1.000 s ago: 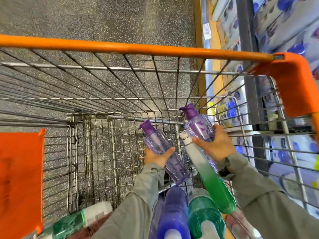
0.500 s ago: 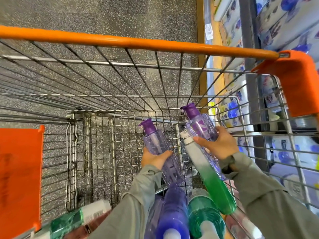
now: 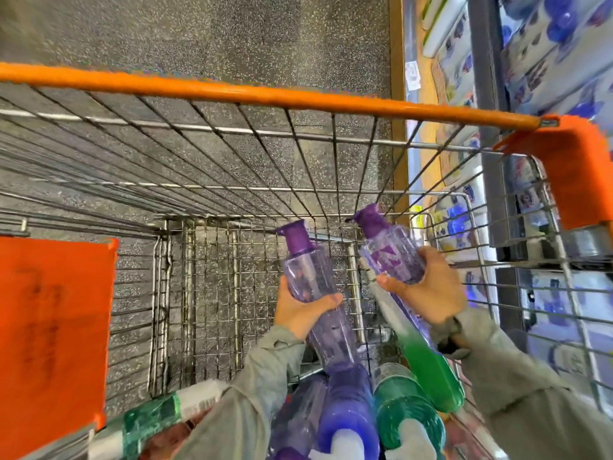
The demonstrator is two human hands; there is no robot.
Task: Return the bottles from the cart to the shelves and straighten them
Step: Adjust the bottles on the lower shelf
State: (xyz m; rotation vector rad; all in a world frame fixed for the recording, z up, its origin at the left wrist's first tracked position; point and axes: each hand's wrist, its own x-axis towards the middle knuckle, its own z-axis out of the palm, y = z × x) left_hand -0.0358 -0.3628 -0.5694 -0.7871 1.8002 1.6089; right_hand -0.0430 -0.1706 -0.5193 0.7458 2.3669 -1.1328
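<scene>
We are watching two clear bottles with purple caps being held up inside the cart (image 3: 232,154), above its wire floor, caps pointing far and slightly left. The left purple-capped bottle (image 3: 303,273) is sitting in the person's left hand (image 3: 298,315), whose fingers and thumb are wrapping round its lower body from both sides. The right purple-capped bottle (image 3: 391,257) is being gripped by the right hand (image 3: 428,295), thumb lying across its near face and fingers curling round the far side. That same hand is also clamping a green bottle (image 3: 431,373) with a pale upper part, which is slanting down toward the near right corner, pressed against the purple one.

Just beneath the hands, more bottles are lying in the near end of the basket: a blue bottle (image 3: 348,403) and a dark green bottle (image 3: 406,410) side by side, and a green-and-white bottle (image 3: 149,419) lying at the near left. Grey sleeves (image 3: 252,393) are covering both forearms.

An orange bar (image 3: 265,97) is running along the cart's far rim, and an orange flap (image 3: 53,327) is hanging at the left. Shelves (image 3: 547,54) stocked with blue-and-white packs are standing right of the cart, just beside it. Speckled grey floor (image 3: 199,28) is showing beyond and through the wires.
</scene>
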